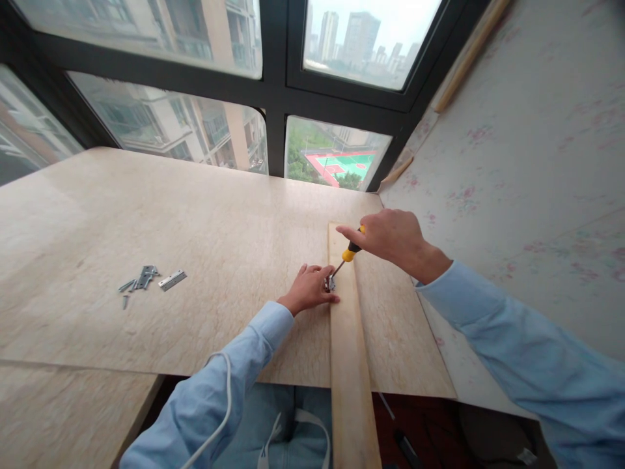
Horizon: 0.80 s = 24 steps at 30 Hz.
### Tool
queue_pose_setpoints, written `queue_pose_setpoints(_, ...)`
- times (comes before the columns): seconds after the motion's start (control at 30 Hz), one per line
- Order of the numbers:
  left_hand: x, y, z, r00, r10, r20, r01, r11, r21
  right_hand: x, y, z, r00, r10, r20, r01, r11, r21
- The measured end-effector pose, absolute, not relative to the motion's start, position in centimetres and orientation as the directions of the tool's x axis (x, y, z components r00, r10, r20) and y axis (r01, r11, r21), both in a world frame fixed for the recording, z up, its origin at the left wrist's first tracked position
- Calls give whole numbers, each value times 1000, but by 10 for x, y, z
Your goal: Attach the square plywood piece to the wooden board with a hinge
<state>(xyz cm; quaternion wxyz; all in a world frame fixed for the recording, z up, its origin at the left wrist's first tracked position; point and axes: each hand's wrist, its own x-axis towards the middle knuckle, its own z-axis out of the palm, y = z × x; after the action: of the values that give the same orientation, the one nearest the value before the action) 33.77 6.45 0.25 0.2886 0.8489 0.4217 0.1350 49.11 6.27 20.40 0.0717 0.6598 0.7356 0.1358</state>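
My right hand [395, 238] is wrapped round the handle of a black and yellow screwdriver [349, 252], held at a slant. Its tip comes down to a small metal hinge [330, 283] on a long pale wooden board [349, 352]. My left hand [311, 288] grips the hinge against the board's left side, fingers above it and thumb below. Those fingers cover part of the hinge, and any screw under the tip is too small to make out.
Loose screws and metal hinges [145, 277] lie at the left, beside another flat hinge [172, 280]. The board overhangs the front edge of the marble-patterned counter [219, 228]. Windows stand behind; a papered wall [527, 163] borders the right. A white cable [228, 391] crosses my left sleeve.
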Motion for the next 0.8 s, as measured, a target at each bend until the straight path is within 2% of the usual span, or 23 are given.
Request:
queue_pose_setpoints(0.07, 338, 64, 3, 607, 794, -21, 641, -474, 604, 488, 62, 199, -95, 990, 107, 955, 60, 292)
queue_pose_setpoints(0.13, 338, 64, 3, 608, 793, -27, 642, -472, 604, 489, 64, 191, -156, 978, 136, 963, 120, 240)
queue_pose_setpoints(0.2, 338, 64, 2, 607, 794, -21, 640, -474, 604, 492, 67, 181, -308, 934, 179, 948, 285, 143)
queue_pose_setpoints(0.3, 338, 65, 2, 611, 792, -6, 633, -484, 604, 497, 72, 170, -543, 802, 250, 825, 565, -22)
queue_pose_setpoints(0.37, 338, 65, 1, 613, 790, -2, 631, -488, 602, 501, 72, 169, -608, 752, 255, 755, 647, -106)
queue_pose_setpoints(0.63, 337, 63, 3, 605, 796, -10, 641, -479, 600, 525, 73, 192, -631, 774, -56, 741, 579, -341)
queue_pose_setpoints(0.73, 337, 64, 2, 607, 795, -8, 642, -484, 595, 528, 75, 194, -592, 801, -88, 762, 521, -383)
queue_pose_setpoints(0.8, 337, 64, 2, 608, 794, -8, 642, -485, 594, 524, 75, 194, -524, 850, -63, 813, 477, -334)
